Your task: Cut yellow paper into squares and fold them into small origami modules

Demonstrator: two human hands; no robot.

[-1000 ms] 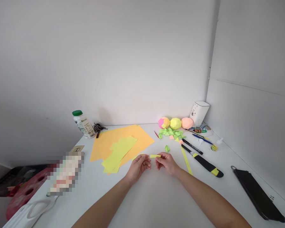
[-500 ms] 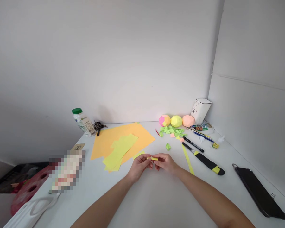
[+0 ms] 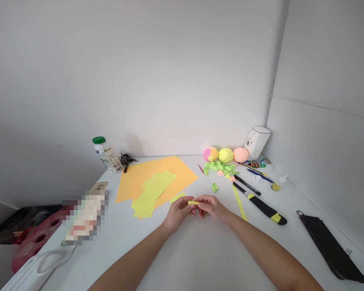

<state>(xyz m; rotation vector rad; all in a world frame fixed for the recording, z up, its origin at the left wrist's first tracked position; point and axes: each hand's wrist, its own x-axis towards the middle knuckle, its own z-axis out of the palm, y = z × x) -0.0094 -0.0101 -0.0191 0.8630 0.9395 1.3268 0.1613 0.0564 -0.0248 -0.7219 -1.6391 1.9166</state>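
Observation:
A small folded piece of yellow paper [image 3: 193,203] is pinched between my two hands above the table's front part. My left hand [image 3: 178,213] grips its left end with thumb and fingers; my right hand [image 3: 211,208] closes on the right end, its fingertips partly covering the paper. Just beyond them lies one green folded paper piece [image 3: 214,187]. A heap of similar green pieces [image 3: 220,167] sits farther back. To the left, yellow-green paper sheets [image 3: 155,193] rest on larger orange sheets [image 3: 124,184]. A narrow yellow strip [image 3: 239,203] lies to the right of my hands.
A black-and-yellow cutter knife [image 3: 265,208], a black marker [image 3: 248,185] and a dark phone-like slab [image 3: 330,244] lie on the right. Three faceted paper balls [image 3: 225,155] line the wall beside a white container [image 3: 257,143]. A green-capped bottle [image 3: 108,157] stands at the back left.
My right fingers have shifted slightly along the yellow paper, and more of its left part shows. Both hands stay in nearly the same place.

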